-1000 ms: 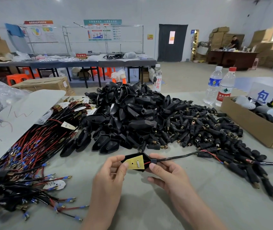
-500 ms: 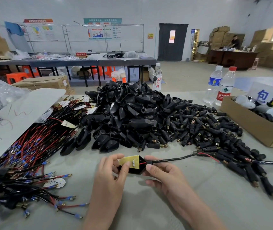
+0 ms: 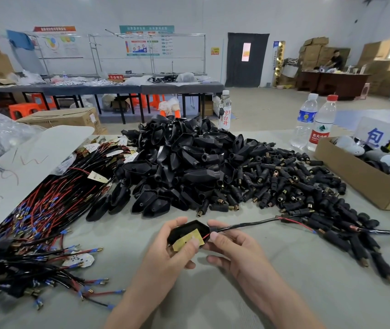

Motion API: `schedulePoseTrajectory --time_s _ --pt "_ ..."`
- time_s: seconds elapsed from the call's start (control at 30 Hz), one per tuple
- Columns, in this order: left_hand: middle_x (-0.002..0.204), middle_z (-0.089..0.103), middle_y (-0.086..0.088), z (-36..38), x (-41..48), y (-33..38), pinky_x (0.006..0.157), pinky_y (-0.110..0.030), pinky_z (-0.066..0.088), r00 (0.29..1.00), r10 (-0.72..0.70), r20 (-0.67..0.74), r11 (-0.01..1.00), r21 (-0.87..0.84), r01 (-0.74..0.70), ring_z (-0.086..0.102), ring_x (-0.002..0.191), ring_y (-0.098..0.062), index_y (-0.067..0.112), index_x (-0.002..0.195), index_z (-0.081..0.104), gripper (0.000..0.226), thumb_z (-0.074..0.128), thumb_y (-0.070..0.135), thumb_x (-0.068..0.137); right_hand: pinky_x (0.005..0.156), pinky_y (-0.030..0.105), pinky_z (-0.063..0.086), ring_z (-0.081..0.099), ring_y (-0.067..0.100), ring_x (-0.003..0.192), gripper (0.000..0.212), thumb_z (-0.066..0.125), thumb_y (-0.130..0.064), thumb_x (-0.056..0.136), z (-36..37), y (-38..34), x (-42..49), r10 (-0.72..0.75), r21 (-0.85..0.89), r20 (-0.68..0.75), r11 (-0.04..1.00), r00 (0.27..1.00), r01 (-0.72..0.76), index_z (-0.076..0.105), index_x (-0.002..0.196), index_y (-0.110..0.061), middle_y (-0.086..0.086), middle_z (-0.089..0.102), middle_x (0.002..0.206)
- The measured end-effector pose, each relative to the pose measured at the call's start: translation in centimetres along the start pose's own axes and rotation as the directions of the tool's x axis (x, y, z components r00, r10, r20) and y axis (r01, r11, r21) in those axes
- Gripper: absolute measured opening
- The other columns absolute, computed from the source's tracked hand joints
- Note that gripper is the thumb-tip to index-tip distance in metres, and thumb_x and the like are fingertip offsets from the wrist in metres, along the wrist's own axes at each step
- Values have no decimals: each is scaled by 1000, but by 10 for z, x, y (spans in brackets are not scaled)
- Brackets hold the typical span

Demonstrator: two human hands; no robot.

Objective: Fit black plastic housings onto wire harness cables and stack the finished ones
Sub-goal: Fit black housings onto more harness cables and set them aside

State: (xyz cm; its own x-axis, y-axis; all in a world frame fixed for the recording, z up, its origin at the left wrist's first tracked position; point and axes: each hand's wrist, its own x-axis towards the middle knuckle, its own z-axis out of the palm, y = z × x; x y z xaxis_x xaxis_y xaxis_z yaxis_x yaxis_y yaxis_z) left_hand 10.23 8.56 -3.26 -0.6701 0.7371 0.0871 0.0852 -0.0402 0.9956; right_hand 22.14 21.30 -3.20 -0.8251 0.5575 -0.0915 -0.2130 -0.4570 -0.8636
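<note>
My left hand (image 3: 169, 255) grips a black plastic housing (image 3: 189, 227) just above the table, its thumb pressing a small yellow circuit board (image 3: 185, 242) into the housing's open side. My right hand (image 3: 233, 248) pinches the housing's neck where a black cable (image 3: 248, 224) with red wire leaves to the right. A big pile of empty black housings (image 3: 179, 162) lies behind my hands. Black connector sleeves (image 3: 291, 186) spread to its right. Loose harness cables (image 3: 54, 198) with red and black wires lie at the left.
A cardboard box (image 3: 364, 179) of parts stands at the right edge, with two water bottles (image 3: 314, 122) behind it. A white board (image 3: 18, 167) covers part of the cables at the left. More terminated wires (image 3: 23, 276) lie at the near left. A third bottle (image 3: 224, 110) stands behind the pile.
Both hands turned the housing so its black shell faces up more, and the yellow board tilted down under my left thumb. The cable stayed stretched to the right.
</note>
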Motion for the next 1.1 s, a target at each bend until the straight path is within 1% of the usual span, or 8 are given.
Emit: schedulePoseTrajectory --time_s 0.17,0.43,0.53,0.7,0.8,0.9,1.0,1.1 --pt "98 75 2 2 -2 3 69 -27 58 1000 12 18 999 34 -13 72 85 -19 29 124 58 34 66 13 94 66 27 57 71 28 99 34 71 -13 82 0 -1 -1 4 -23 -8 1000 1000 -4 72 115 -11 21 72 113" --pt "100 74 -11 1 1 1 64 -29 54 997 -72 -6 987 -144 71 70 81 -24 23 118 67 26 53 8 101 69 28 58 71 28 103 36 69 -23 83 0 -3 0 22 -22 9 1000 1000 -22 72 117 -11 16 73 115" --pt "95 75 -11 -2 5 -1 58 -28 53 991 -79 -111 980 -188 57 68 73 -22 19 114 66 23 53 5 101 66 30 59 74 26 93 36 69 -33 81 1 -5 2 18 37 -27 999 999 -17 77 109 -12 12 75 111" --pt "73 71 -10 -19 13 0 43 -24 45 913 -176 -367 953 -295 66 58 51 -15 14 99 66 19 51 3 98 63 32 60 75 31 89 42 62 -38 88 -4 -7 11 9 224 -189 974 982 34 64 109 -2 19 74 109" --pt "71 68 -5 -32 13 -1 42 -21 44 845 -148 -514 986 -147 84 55 47 -10 18 94 67 21 49 8 97 62 31 61 76 26 86 30 52 -33 100 -14 -10 14 -24 277 -289 955 957 107 64 111 -8 13 75 108" --pt "95 70 -5 -41 11 -2 62 -30 48 793 -75 -605 992 35 121 62 74 -15 24 98 67 21 48 15 97 60 28 61 76 22 79 20 52 -24 103 -23 -14 13 -54 272 -364 949 930 161 67 106 -12 11 76 102" --pt "123 57 -12 -39 6 -3 93 -45 43 756 172 -632 810 528 257 49 111 -27 19 120 60 27 51 16 95 63 25 60 75 21 78 20 53 -19 102 -22 -12 12 -86 190 -365 968 927 165 67 109 -7 12 76 100" --pt "128 54 -8 -12 0 0 102 -43 39 794 442 -417 694 720 -8 45 117 -23 11 126 60 33 53 14 95 66 25 59 75 24 85 21 55 -19 100 -16 -10 10 -87 126 -301 983 950 130 69 109 -6 12 76 102"
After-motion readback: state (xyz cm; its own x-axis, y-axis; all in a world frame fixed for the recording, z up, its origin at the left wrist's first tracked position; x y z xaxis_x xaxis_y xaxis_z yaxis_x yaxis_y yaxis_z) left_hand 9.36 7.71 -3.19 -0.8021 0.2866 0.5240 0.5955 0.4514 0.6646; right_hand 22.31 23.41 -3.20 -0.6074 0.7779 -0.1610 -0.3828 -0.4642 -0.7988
